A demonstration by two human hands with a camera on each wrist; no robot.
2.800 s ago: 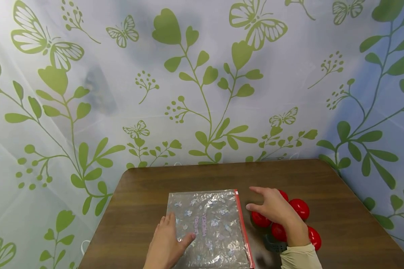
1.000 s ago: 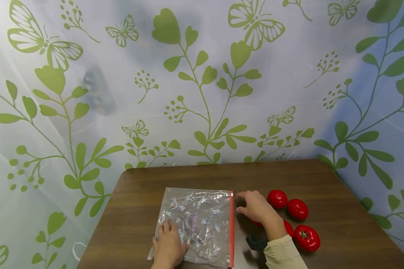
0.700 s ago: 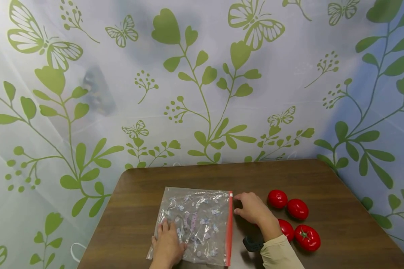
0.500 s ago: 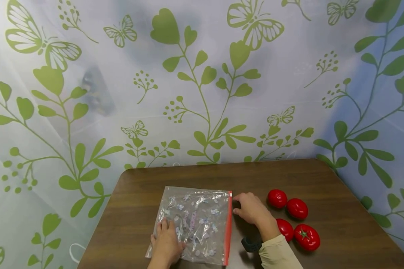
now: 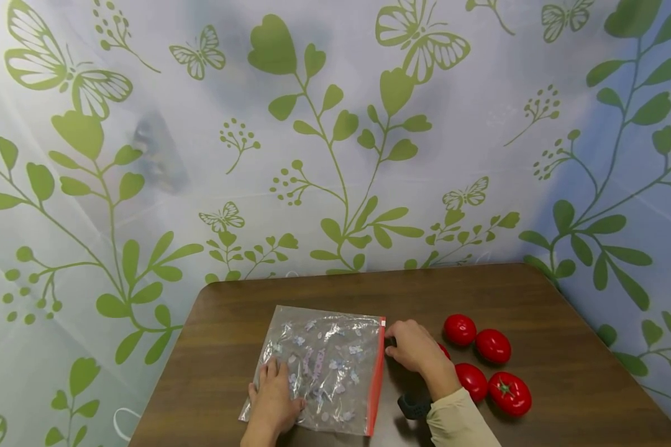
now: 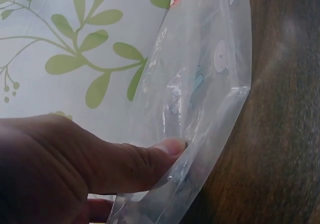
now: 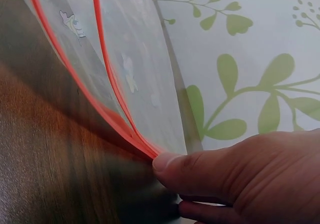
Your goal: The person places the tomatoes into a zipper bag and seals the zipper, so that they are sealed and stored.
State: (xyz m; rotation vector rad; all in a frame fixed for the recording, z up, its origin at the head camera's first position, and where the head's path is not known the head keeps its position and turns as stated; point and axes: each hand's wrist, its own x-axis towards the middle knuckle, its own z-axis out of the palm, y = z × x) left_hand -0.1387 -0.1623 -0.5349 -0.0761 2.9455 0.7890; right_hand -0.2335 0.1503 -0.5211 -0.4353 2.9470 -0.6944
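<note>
A clear zip bag [image 5: 335, 372] with small printed figures and a red zip edge [image 5: 378, 379] lies on the brown table. My left hand [image 5: 273, 397] rests on the bag's left part, fingers laid out over the plastic. In the left wrist view its thumb [image 6: 170, 146] touches the plastic; most of the other fingers are hidden. My right hand [image 5: 419, 351] pinches the far end of the red zip edge. In the right wrist view the thumb [image 7: 170, 164] presses there, and two red strips [image 7: 102, 39] stand apart beyond the pinch.
Several red tomatoes [image 5: 510, 394] lie to the right of the bag, one partly hidden behind my right hand. A dark device [image 5: 414, 406] sits at my right wrist. Behind the table's far edge [image 5: 369, 273] hangs a pale curtain [image 5: 335, 155] with green leaves and butterflies.
My right hand has moved left from over the tomatoes to the zip edge and pinches it. The bag has turned and shifted slightly left; its red edge looks wider near the front.
</note>
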